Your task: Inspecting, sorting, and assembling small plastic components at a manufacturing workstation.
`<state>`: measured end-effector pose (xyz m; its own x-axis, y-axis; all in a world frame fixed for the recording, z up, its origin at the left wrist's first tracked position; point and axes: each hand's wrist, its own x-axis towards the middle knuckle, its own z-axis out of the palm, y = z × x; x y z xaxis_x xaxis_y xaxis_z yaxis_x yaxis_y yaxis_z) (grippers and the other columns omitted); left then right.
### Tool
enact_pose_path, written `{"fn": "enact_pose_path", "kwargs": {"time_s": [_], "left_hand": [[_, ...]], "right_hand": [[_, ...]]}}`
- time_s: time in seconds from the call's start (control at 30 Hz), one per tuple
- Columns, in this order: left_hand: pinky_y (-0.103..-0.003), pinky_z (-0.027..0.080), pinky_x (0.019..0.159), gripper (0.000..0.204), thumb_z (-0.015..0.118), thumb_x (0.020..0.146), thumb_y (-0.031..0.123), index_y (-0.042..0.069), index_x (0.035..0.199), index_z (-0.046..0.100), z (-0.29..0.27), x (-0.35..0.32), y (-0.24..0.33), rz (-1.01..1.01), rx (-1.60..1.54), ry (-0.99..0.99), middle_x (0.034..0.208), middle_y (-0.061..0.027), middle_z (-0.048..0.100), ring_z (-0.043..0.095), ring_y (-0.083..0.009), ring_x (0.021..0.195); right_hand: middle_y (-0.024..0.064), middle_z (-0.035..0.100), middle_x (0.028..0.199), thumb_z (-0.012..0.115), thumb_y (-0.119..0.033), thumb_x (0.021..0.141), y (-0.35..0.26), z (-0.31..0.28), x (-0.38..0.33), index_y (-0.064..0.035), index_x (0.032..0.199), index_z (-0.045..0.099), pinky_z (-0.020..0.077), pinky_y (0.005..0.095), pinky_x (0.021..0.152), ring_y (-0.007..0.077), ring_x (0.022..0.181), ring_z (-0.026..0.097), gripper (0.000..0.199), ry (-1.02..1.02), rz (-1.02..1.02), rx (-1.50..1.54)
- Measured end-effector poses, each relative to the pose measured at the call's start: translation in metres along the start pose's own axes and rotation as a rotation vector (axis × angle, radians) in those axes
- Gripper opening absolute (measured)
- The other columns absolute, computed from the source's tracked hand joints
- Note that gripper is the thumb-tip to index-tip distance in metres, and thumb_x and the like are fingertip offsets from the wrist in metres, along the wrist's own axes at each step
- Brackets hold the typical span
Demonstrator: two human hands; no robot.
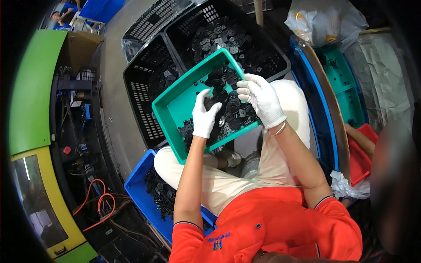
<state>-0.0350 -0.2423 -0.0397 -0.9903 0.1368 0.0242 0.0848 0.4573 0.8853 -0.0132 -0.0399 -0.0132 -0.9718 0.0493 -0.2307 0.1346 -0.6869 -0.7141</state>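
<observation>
From the head camera, a teal rectangular plastic tray (175, 103) rests tilted on the person's lap, holding small flat black plastic parts (232, 109). The white-gloved left hand (205, 117) lies among them, fingers curled around a dark part. The white-gloved right hand (262, 99) hovers over the pile at the tray's far edge, fingers bent together, pinching a part.

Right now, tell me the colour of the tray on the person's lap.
Teal green tray, seen best in the head view.
</observation>
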Motion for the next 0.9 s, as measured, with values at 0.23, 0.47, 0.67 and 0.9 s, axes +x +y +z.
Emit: {"fn": "enact_pose_path", "kwargs": {"time_s": [0.23,0.47,0.67,0.9], "left_hand": [[-0.041,0.058,0.076,0.049,0.055,0.090,0.002,0.002,0.134,0.034,-0.019,-0.017,0.015,-0.217,-0.665,0.056,0.119,-0.0182,0.055,0.060,-0.0231,0.098],[-0.042,0.055,0.083,0.034,0.056,0.091,0.006,0.003,0.122,0.042,-0.013,-0.024,0.012,-0.287,-0.875,0.175,0.114,-0.0178,0.057,0.061,-0.0244,0.098],[-0.048,0.049,0.090,0.024,0.059,0.091,0.010,0.007,0.112,0.047,-0.008,-0.033,0.012,-0.290,-1.060,0.195,0.113,-0.0130,0.058,0.058,-0.0257,0.104],[-0.031,0.049,0.082,0.036,0.058,0.090,0.005,0.001,0.123,0.045,0.012,-0.041,0.034,-0.243,-1.083,0.360,0.105,-0.0105,0.058,0.058,-0.0187,0.094]], "right_hand": [[0.0131,0.059,0.113,0.053,-0.015,0.092,0.025,0.013,-0.009,-0.0001,0.125,0.050,0.0494,0.0276,0.082,0.0162,0.097,0.059,0.036,-0.092,0.173,-0.405],[0.0123,0.060,0.113,0.055,-0.007,0.089,0.065,0.031,-0.017,-0.0006,0.125,0.051,0.0512,0.0278,0.075,0.0138,0.089,0.059,0.037,-0.074,0.159,-0.431],[0.0121,0.060,0.113,0.054,-0.009,0.091,0.072,0.037,-0.023,-0.0007,0.125,0.051,0.0511,0.0275,0.075,0.0146,0.089,0.060,0.035,0.004,0.098,-0.438],[0.0026,0.064,0.090,0.061,-0.017,0.090,0.071,0.052,-0.031,-0.0003,0.111,0.058,0.0486,0.0223,0.066,0.0069,0.079,0.058,0.027,-0.086,0.026,-0.431]]}}
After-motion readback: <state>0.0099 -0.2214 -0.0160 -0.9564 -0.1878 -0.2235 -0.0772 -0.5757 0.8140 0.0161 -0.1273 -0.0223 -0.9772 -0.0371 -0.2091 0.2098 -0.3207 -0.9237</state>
